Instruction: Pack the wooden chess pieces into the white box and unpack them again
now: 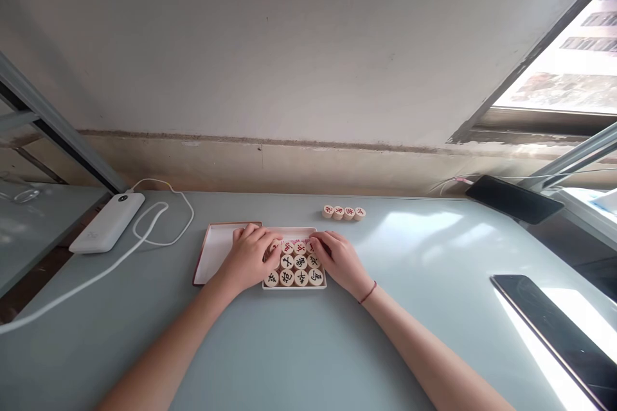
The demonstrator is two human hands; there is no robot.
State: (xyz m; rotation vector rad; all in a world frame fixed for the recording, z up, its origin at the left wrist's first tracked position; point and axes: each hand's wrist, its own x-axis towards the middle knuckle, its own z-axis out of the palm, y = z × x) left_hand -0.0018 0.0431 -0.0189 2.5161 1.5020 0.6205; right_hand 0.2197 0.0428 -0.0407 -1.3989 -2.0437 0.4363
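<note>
A shallow white box [295, 288] holds rows of round wooden Chinese chess pieces [301, 262], some with black characters and a farther row with red ones. My left hand [253, 255] reaches over the box's left side, thumb and fingers closed about the left end of the red row. At that row's right end, my right hand [342, 262] has its fingers closed on a piece; its fingertips partly cover it. The box lid [219, 247] lies inner side up under and beside my left hand. Beyond the box, several red-marked pieces [344, 212] stand in a short line.
A white power bank [107, 223] with a white cable [116, 266] lies at the left. Toward the right are a dark phone [515, 198] at the back edge and a dark tablet-like device [554, 334] nearer. A wall [270, 77] rises behind the grey table [299, 353].
</note>
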